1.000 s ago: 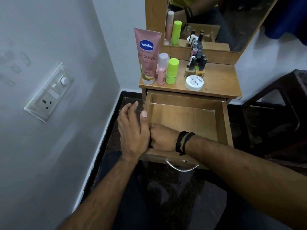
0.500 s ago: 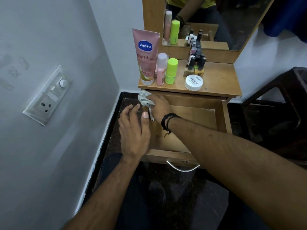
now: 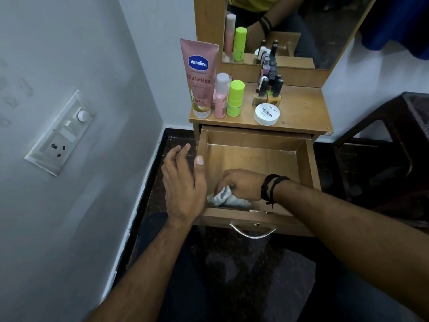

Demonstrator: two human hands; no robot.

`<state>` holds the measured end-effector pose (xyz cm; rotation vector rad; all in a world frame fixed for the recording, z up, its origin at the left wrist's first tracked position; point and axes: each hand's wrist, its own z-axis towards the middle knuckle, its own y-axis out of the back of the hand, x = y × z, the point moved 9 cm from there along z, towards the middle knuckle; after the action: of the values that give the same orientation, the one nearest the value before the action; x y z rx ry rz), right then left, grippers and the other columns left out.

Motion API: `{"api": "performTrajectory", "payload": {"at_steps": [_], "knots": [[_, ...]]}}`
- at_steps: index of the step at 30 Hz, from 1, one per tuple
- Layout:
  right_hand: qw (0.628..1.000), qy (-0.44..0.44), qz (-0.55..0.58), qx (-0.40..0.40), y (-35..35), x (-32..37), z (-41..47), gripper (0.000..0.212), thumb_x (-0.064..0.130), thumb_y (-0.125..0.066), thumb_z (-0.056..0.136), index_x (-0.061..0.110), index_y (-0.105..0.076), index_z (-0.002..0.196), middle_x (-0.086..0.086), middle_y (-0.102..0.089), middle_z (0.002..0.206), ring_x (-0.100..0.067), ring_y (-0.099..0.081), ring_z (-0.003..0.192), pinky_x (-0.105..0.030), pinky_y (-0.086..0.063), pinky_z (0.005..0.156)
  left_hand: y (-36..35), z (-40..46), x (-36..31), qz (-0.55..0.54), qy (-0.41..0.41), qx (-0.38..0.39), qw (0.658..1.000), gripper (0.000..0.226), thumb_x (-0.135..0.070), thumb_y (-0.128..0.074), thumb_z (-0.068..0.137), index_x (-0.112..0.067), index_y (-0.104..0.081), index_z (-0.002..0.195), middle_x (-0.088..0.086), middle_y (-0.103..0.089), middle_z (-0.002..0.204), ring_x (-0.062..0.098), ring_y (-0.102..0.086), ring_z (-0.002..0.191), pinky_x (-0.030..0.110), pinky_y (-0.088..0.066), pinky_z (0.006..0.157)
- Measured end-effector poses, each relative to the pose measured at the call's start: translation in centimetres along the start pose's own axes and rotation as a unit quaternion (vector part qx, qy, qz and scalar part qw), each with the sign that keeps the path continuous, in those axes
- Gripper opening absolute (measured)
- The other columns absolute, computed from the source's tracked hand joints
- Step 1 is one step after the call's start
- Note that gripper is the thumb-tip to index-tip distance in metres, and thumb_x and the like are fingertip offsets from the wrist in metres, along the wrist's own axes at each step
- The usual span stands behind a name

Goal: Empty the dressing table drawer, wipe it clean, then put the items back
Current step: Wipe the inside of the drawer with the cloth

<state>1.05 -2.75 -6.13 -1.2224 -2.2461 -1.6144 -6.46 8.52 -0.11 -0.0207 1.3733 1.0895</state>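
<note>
Right hand (image 3: 241, 184) grips cloth (image 3: 226, 198) to wipe drawer (image 3: 311, 163) floor; left hand (image 3: 183, 182), fingers straight, steadies its side beside it.

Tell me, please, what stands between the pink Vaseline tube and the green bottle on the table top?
In the head view, one slim pink bottle with a clear cap stands between the Vaseline tube and the green bottle.

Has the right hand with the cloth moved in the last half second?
Yes. The right hand, gripping the cloth, came back from the drawer's far left corner to its near front wall.
</note>
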Motion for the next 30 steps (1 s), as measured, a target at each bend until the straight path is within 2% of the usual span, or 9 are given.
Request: {"api": "performTrajectory", "payload": {"at_steps": [3, 5, 7, 10, 15, 20, 22, 25, 30], "knots": [[0.983, -0.071, -0.077, -0.148, 2.7, -2.3, 0.0, 0.035, 0.013, -0.053, 0.095, 0.024, -0.066, 0.125, -0.005, -0.055, 0.109, -0.019, -0.053, 0.093, -0.025, -0.032, 0.065, 0.0, 0.0, 0.1, -0.003, 0.002, 0.002, 1.000, 0.064, -0.056, -0.029, 0.101, -0.015, -0.046, 0.146, 0.005, -0.036, 0.148, 0.021, -0.034, 0.138, 0.051, -0.035, 0.113], [0.964, -0.110, -0.069, -0.231, 3.5, -2.7, 0.2, 0.033, 0.023, -0.050, 0.098, 0.027, -0.060, 0.129, -0.003, -0.050, 0.108, -0.022, -0.054, 0.088, -0.029, -0.040, 0.068, 0.1, 0.0, 0.0, -0.001, 0.000, 0.002, 1.000, 0.064, -0.057, -0.029, 0.101, -0.015, -0.046, 0.146, 0.005, -0.036, 0.148, 0.020, -0.034, 0.137, 0.050, -0.036, 0.112], [0.970, -0.125, -0.070, -0.195, 1.8, -2.3, 1.9, 0.035, 0.024, -0.050, 0.097, 0.026, -0.057, 0.131, -0.004, -0.050, 0.115, -0.024, -0.055, 0.093, -0.039, -0.052, 0.079, 0.0, -0.1, 0.1, 0.004, -0.001, 0.004, 1.000, 0.063, -0.057, -0.029, 0.101, -0.015, -0.046, 0.146, 0.005, -0.036, 0.148, 0.019, -0.034, 0.137, 0.050, -0.036, 0.112], [0.980, -0.130, -0.109, -0.099, -1.4, -0.9, 3.6, 0.043, 0.030, -0.057, 0.091, 0.029, -0.052, 0.133, -0.001, -0.049, 0.122, -0.028, -0.055, 0.101, -0.050, -0.054, 0.083, -0.2, 0.0, 0.2, 0.009, 0.004, 0.012, 1.000, 0.062, -0.056, -0.029, 0.101, -0.016, -0.045, 0.146, 0.005, -0.035, 0.149, 0.019, -0.033, 0.138, 0.053, -0.038, 0.111], [0.989, -0.099, -0.090, -0.060, -1.6, -0.9, 3.6, 0.043, 0.025, -0.057, 0.092, 0.027, -0.052, 0.135, 0.003, -0.052, 0.125, -0.018, -0.052, 0.090, -0.036, -0.051, 0.077, -0.4, 0.1, 0.1, 0.019, -0.001, 0.020, 1.000, 0.062, -0.057, -0.028, 0.101, -0.017, -0.045, 0.146, 0.004, -0.034, 0.149, 0.020, -0.034, 0.137, 0.055, -0.039, 0.109], [0.996, -0.059, -0.044, 0.042, -3.9, 0.3, 3.3, 0.028, 0.016, -0.052, 0.096, 0.016, -0.060, 0.122, -0.001, -0.062, 0.119, -0.019, -0.058, 0.097, -0.034, -0.051, 0.088, -0.3, -0.1, 0.2, 0.020, 0.003, 0.019, 1.000, 0.064, -0.058, -0.027, 0.101, -0.016, -0.045, 0.146, 0.004, -0.035, 0.149, 0.020, -0.034, 0.138, 0.055, -0.037, 0.111], [0.996, -0.060, -0.045, 0.041, -3.8, 0.0, 3.4, 0.025, 0.018, -0.053, 0.095, 0.016, -0.061, 0.118, -0.003, -0.064, 0.117, -0.020, -0.060, 0.097, -0.033, -0.051, 0.085, -0.4, -0.2, -0.2, 0.022, -0.006, 0.021, 1.000, 0.064, -0.057, -0.027, 0.101, -0.015, -0.046, 0.145, 0.005, -0.036, 0.147, 0.021, -0.035, 0.137, 0.053, -0.037, 0.111], [0.995, -0.057, -0.075, 0.027, -2.9, 0.3, 3.2, 0.032, 0.022, -0.055, 0.096, 0.019, -0.057, 0.128, 0.002, -0.060, 0.123, -0.019, -0.058, 0.100, -0.033, -0.049, 0.081, -0.5, 0.0, -0.2, 0.030, -0.006, 0.020, 0.999, 0.065, -0.058, -0.027, 0.101, -0.014, -0.047, 0.145, 0.006, -0.037, 0.147, 0.020, -0.036, 0.136, 0.051, -0.037, 0.111], [0.981, -0.114, -0.154, -0.023, -1.2, -0.3, 2.7, 0.039, 0.027, -0.058, 0.094, 0.021, -0.049, 0.132, -0.003, -0.053, 0.126, -0.029, -0.055, 0.099, -0.049, -0.052, 0.083, -0.8, 0.3, 0.2, 0.046, 0.000, 0.031, 0.998, 0.068, -0.061, -0.024, 0.100, -0.015, -0.047, 0.144, 0.006, -0.037, 0.147, 0.022, -0.036, 0.136, 0.052, -0.036, 0.111]]}}
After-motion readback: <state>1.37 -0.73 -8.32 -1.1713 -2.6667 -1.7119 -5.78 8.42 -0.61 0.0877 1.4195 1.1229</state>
